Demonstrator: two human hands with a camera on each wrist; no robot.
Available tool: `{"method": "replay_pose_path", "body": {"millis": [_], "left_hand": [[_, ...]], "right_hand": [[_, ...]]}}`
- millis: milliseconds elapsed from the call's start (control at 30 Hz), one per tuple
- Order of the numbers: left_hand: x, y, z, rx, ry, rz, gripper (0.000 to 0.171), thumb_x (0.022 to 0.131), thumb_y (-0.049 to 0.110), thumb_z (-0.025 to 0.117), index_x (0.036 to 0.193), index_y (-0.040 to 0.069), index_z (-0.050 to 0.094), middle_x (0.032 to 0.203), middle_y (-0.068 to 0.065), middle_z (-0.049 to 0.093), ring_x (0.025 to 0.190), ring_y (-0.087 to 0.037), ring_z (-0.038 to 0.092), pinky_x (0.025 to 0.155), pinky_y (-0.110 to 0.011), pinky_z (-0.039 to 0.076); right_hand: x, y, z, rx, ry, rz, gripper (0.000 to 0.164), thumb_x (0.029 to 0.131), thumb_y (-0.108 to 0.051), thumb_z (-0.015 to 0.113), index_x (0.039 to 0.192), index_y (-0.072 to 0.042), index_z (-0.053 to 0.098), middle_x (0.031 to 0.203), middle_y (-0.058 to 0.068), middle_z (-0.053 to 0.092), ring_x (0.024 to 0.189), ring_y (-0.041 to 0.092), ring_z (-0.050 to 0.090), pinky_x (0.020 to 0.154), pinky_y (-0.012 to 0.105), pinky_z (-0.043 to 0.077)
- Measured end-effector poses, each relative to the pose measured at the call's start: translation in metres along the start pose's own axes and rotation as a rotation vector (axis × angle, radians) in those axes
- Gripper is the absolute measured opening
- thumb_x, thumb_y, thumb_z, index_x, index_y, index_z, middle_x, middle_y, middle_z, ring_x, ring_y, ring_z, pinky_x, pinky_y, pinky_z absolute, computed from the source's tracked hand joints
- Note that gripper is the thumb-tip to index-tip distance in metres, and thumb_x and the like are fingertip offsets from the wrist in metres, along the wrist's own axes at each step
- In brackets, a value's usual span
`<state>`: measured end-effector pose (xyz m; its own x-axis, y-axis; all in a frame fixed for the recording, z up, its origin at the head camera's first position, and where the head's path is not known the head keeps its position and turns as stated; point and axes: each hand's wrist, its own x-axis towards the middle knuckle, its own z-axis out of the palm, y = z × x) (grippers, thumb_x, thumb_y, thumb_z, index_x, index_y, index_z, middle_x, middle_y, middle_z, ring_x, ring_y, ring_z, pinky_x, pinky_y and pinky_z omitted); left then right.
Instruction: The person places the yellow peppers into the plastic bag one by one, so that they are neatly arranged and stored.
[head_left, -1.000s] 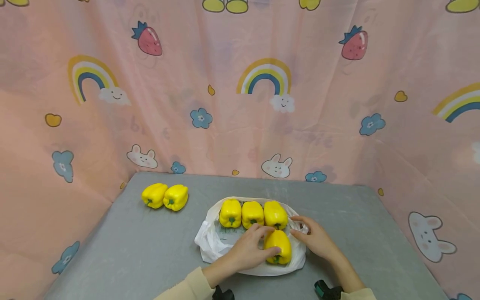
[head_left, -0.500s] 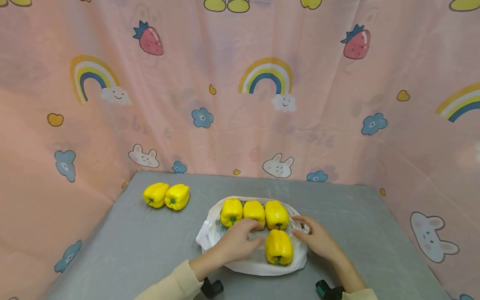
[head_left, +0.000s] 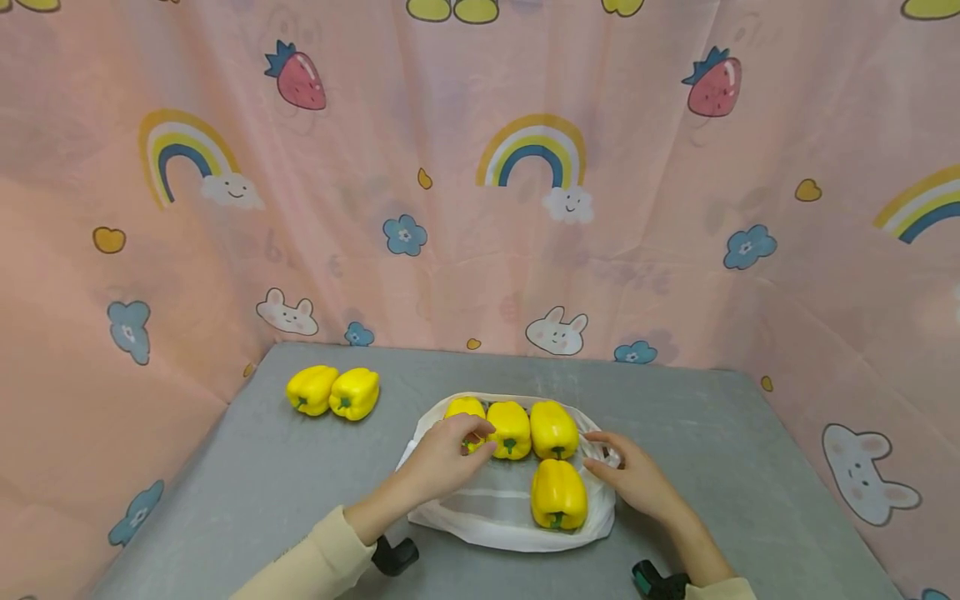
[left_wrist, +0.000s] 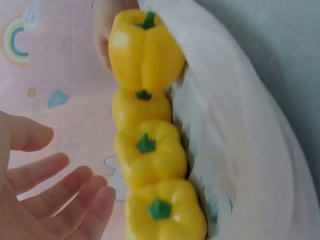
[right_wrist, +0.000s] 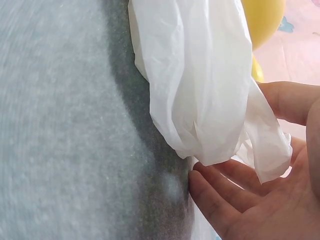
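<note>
A white plastic bag (head_left: 525, 537) lies spread on the table with its mouth open. Inside, three yellow bell peppers (head_left: 508, 429) stand in a row at the back, and another bell pepper (head_left: 558, 496) lies at the front right. My left hand (head_left: 442, 458) is over the bag's left part, in front of the leftmost pepper of the row and partly hiding it. In the left wrist view, its fingers are apart with nothing between them. At the bag's right rim, my right hand (head_left: 630, 475) holds the bag; white plastic (right_wrist: 210, 110) passes between its thumb and fingers.
Two more yellow bell peppers (head_left: 332, 392) lie side by side at the back left of the grey table (head_left: 300, 500). A pink patterned curtain (head_left: 465, 275) hangs behind and along both sides. Black wrist devices (head_left: 395, 556) are on both wrists.
My left hand has let go of the front right pepper and moved left across the bag, to the leftmost pepper of the row. My right hand has stayed at the right rim.
</note>
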<state>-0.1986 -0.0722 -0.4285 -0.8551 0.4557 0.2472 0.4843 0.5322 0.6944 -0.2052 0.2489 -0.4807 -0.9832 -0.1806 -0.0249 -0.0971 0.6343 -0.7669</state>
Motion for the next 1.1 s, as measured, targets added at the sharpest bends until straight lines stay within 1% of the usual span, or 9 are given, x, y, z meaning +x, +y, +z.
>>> {"method": "replay_pose_path", "body": {"millis": [167,300,567,667,767,967,1100], "left_hand": [[-0.001,-0.008,-0.012,0.017,0.066,0.053,0.021,0.099,0.016,0.066,0.114,0.002,0.071,0.107,-0.005,0.07,0.095,-0.019,0.065,0.079,-0.031,0.058],[0.0,-0.015,-0.02,0.017,0.111,0.067,0.019,0.099,0.013,0.066,0.112,0.0,0.071,0.104,-0.005,0.07,0.094,-0.019,0.064,0.078,-0.036,0.059],[0.001,-0.03,-0.042,0.03,0.199,0.056,0.019,0.099,0.011,0.066,0.112,-0.001,0.071,0.105,-0.008,0.07,0.094,-0.022,0.065,0.08,-0.043,0.058],[0.001,-0.037,-0.05,0.045,0.242,0.054,0.017,0.098,0.01,0.068,0.111,0.001,0.072,0.106,-0.009,0.071,0.095,-0.022,0.065,0.081,-0.044,0.059],[0.0,-0.043,-0.057,0.07,0.277,0.05,0.015,0.096,0.008,0.069,0.109,0.003,0.073,0.106,-0.009,0.072,0.095,-0.022,0.066,0.081,-0.043,0.059],[-0.001,-0.052,-0.07,0.102,0.31,0.061,0.014,0.095,0.008,0.071,0.108,0.004,0.073,0.104,-0.007,0.072,0.094,-0.021,0.067,0.081,-0.041,0.059],[0.001,-0.059,-0.078,0.129,0.327,0.077,0.013,0.096,0.009,0.07,0.107,0.003,0.073,0.103,-0.009,0.072,0.094,-0.023,0.067,0.082,-0.044,0.059]], "right_hand": [[0.0,0.001,0.0,0.002,0.0,0.003,0.05,0.099,-0.03,0.067,0.142,-0.005,0.055,0.146,0.022,0.051,0.132,0.042,0.048,0.102,0.063,0.043],[0.0,0.0,0.0,-0.003,0.0,0.005,0.051,0.099,-0.03,0.067,0.142,-0.005,0.055,0.147,0.022,0.051,0.132,0.043,0.049,0.102,0.063,0.043],[0.0,0.0,0.0,-0.011,0.0,0.007,0.051,0.099,-0.03,0.067,0.142,-0.005,0.056,0.146,0.021,0.051,0.131,0.042,0.049,0.101,0.061,0.044],[0.0,0.0,0.0,-0.012,-0.002,0.008,0.051,0.1,-0.03,0.066,0.142,-0.004,0.055,0.146,0.021,0.051,0.132,0.042,0.049,0.102,0.061,0.044],[0.0,-0.001,0.001,-0.018,-0.002,0.014,0.051,0.1,-0.03,0.066,0.142,-0.004,0.056,0.146,0.021,0.052,0.131,0.041,0.049,0.101,0.061,0.045],[0.0,-0.003,0.002,-0.025,-0.003,0.009,0.051,0.1,-0.031,0.066,0.142,-0.004,0.056,0.145,0.021,0.052,0.131,0.042,0.049,0.101,0.061,0.045],[-0.002,-0.003,0.002,-0.02,-0.007,0.003,0.051,0.1,-0.03,0.066,0.142,-0.003,0.055,0.145,0.021,0.052,0.132,0.043,0.048,0.101,0.061,0.044]]}}
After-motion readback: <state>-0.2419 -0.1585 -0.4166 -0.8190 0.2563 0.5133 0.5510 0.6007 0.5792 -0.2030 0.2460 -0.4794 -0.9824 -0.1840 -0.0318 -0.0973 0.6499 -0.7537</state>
